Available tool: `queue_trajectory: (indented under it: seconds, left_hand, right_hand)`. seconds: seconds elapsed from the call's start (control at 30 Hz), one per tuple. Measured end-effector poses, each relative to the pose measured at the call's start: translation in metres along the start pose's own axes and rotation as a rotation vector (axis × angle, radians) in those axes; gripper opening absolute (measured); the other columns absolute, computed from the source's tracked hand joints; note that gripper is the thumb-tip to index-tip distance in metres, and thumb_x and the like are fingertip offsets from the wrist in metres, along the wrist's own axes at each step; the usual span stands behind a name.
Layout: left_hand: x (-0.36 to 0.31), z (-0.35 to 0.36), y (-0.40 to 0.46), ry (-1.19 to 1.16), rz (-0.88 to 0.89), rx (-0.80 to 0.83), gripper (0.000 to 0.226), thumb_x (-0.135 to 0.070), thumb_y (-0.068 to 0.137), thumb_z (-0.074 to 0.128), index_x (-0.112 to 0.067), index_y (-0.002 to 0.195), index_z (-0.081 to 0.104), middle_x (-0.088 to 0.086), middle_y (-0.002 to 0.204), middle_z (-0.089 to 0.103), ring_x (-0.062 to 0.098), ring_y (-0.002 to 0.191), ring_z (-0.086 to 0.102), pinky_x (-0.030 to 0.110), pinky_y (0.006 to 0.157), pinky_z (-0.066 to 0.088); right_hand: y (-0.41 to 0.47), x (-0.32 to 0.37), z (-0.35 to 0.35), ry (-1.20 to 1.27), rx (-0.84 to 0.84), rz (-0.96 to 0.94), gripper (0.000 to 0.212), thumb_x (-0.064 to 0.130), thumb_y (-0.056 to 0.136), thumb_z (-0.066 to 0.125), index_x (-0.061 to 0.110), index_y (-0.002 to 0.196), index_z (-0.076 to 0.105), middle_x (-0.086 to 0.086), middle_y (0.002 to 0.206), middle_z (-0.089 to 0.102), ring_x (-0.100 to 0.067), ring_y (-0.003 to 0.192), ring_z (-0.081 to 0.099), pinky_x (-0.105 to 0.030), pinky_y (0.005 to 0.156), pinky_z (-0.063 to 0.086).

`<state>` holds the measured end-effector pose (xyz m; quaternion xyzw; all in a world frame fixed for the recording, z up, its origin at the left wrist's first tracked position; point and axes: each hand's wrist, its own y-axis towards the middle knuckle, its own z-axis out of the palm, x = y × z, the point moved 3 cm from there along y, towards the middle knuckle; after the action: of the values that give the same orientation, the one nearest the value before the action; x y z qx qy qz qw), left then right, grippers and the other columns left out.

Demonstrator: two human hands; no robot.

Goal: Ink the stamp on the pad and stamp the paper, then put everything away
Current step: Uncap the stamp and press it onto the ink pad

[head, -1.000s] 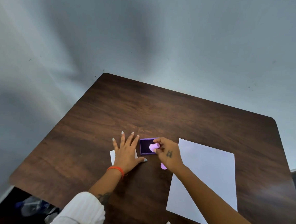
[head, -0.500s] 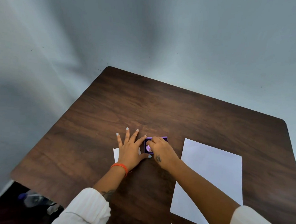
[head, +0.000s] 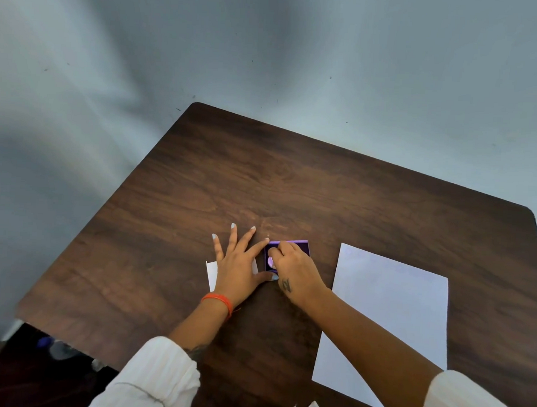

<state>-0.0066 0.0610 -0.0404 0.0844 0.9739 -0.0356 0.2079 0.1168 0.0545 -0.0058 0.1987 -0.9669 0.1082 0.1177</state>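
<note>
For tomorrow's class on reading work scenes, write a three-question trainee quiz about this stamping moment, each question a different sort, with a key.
1. True or false: the left hand lies flat, fingers spread.
2. Which hand presses the stamp into the ink pad? A left, B right.
3. Fill in: the large paper shows ___ stamp marks.

Key: 1 true; 2 B, the right hand; 3 no.

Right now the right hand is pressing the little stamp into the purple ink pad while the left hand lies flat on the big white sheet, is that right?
Not quite. In the head view the left hand lies flat on a small white slip beside the purple ink pad, not on the big white sheet, which lies untouched further right. The right hand does hold the stamp in the pad.
</note>
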Motion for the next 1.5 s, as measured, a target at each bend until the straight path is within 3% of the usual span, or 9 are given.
queue_trajectory:
  seconds: [0.27,0.43,0.6,0.8,1.03,1.3,1.5]
  left_hand:
    - [-0.001,-0.002,0.000,0.025,0.001,0.020,0.071,-0.057,0.071,0.063,-0.038,0.133,0.035,-0.002,0.153,0.025,0.027,0.144,-0.004,0.053,0.106,-0.024]
    - [-0.003,-0.007,0.000,0.066,-0.008,0.050,0.074,-0.062,0.069,0.062,-0.039,0.134,0.033,-0.001,0.154,0.021,0.028,0.143,-0.008,0.055,0.105,-0.023]
    - [-0.003,-0.006,0.001,0.071,-0.011,0.055,0.074,-0.062,0.069,0.062,-0.039,0.134,0.034,0.001,0.155,0.020,0.028,0.143,-0.009,0.054,0.105,-0.024]
    - [0.000,-0.003,0.002,0.073,-0.015,0.044,0.074,-0.060,0.070,0.062,-0.039,0.134,0.032,0.001,0.155,0.020,0.028,0.143,-0.008,0.054,0.105,-0.023]
    - [0.001,-0.002,0.004,0.012,-0.003,0.030,0.073,-0.056,0.068,0.067,-0.039,0.132,0.036,0.001,0.154,0.021,0.026,0.143,-0.009,0.052,0.105,-0.024]
    - [0.004,0.001,0.005,-0.050,0.017,-0.002,0.069,-0.053,0.067,0.070,-0.038,0.129,0.043,0.000,0.154,0.020,0.024,0.143,-0.008,0.051,0.107,-0.024]
    - [0.003,-0.001,0.005,-0.033,0.005,0.015,0.070,-0.056,0.067,0.069,-0.038,0.129,0.041,-0.001,0.155,0.020,0.024,0.143,-0.009,0.050,0.106,-0.025]
  right_hand:
    - [0.003,-0.001,-0.008,0.121,-0.002,0.064,0.037,0.009,0.082,0.063,0.006,0.118,0.053,-0.016,0.122,0.058,-0.028,0.110,0.056,-0.035,0.095,0.046]
    - [0.009,-0.010,-0.030,0.268,-0.026,0.141,0.018,0.011,0.086,0.052,0.001,0.096,0.064,-0.019,0.098,0.065,-0.029,0.088,0.059,-0.025,0.068,0.035]
    - [0.013,-0.006,-0.030,0.215,-0.074,0.099,0.021,0.009,0.085,0.056,0.003,0.105,0.059,-0.017,0.107,0.063,-0.028,0.099,0.057,-0.033,0.082,0.047]
    - [0.007,-0.006,-0.016,0.127,-0.074,0.040,0.035,0.010,0.084,0.060,0.003,0.118,0.054,-0.018,0.119,0.060,-0.029,0.111,0.055,-0.035,0.094,0.046]
    - [0.013,-0.009,-0.013,0.088,-0.039,0.015,0.036,0.010,0.084,0.061,0.003,0.118,0.053,-0.018,0.121,0.059,-0.029,0.112,0.054,-0.035,0.095,0.046]
    - [0.014,-0.008,-0.002,0.040,-0.059,0.039,0.053,0.014,0.074,0.073,0.005,0.121,0.050,-0.018,0.124,0.058,-0.030,0.115,0.054,-0.040,0.095,0.048]
    - [0.014,-0.008,-0.004,0.072,-0.050,0.053,0.047,0.013,0.074,0.073,0.004,0.115,0.054,-0.018,0.118,0.061,-0.031,0.108,0.057,-0.038,0.090,0.050]
